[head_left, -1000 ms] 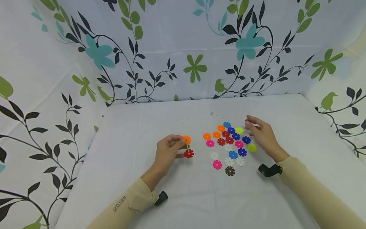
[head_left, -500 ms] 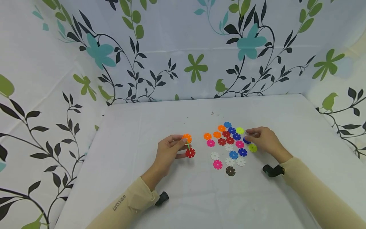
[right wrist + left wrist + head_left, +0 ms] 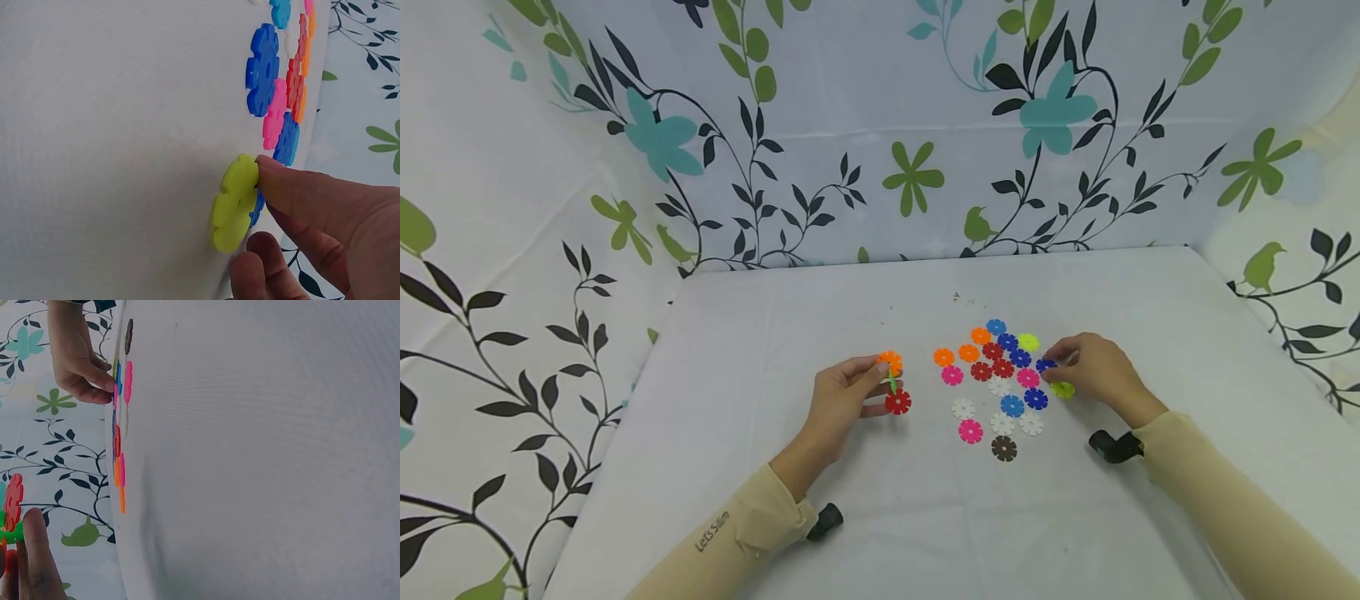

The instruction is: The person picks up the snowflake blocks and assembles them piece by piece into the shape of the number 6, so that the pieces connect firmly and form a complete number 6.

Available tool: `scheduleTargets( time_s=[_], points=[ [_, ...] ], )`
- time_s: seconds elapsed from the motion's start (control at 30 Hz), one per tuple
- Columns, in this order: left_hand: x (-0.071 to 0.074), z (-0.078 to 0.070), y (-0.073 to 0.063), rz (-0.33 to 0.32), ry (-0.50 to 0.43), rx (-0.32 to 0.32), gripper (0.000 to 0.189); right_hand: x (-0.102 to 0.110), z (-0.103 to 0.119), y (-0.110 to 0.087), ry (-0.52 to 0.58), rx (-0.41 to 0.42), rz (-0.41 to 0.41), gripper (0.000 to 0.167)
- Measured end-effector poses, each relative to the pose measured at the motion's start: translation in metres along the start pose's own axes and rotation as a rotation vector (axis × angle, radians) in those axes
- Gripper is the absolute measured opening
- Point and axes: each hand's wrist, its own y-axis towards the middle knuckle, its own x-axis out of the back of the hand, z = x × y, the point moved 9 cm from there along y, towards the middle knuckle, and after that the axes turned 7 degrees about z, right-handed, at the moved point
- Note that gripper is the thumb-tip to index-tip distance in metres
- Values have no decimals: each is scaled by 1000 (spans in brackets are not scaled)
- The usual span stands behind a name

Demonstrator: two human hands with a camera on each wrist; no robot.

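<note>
Joined discs (image 3: 892, 382) could twist apart if the left hand (image 3: 842, 393) squeezes unevenly; it pinches them at its three o'clock. Rightward, the dark blue disc (image 3: 1044, 365), if dragged, could knock the yellow disc (image 3: 235, 206) beside it; it touches the right hand (image 3: 1096, 373) at nine o'clock, pinched or not I cannot tell.

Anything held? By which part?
Left grip: joined discs, by the orange one. Right grip: at a blue disc; hold can't be told.

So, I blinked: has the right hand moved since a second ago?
Yes: the right hand has come down the picture, judged against the upper yellow disc.
</note>
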Motion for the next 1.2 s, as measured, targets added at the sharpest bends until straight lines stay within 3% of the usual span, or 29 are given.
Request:
scheduleTargets(
  time_s=[0.23, 0.4, 0.73, 0.87, 1.03, 1.2],
  points=[
    [1, 2, 0, -2, 5, 2, 28, -1, -3, 3, -1, -21, 47, 45],
    [1, 3, -1, -1, 14, 17, 30, -1, -3, 5, -2, -24, 65, 40],
    [0, 5, -2, -7, 30, 38, 30, 6, 23, -2, 45, 61, -30, 26],
    [-3, 4, -3, 6, 36, 39, 28, 2, 42, -4, 126, 147, -18, 29],
    [-7, 3, -4, 32, 37, 38, 32, -10, 69, -2, 323, 275, 44, 26],
    [-11, 1, -5, 52, 49, 28, 35, -19, 93, -2, 436, 333, 84, 24]
  ],
)
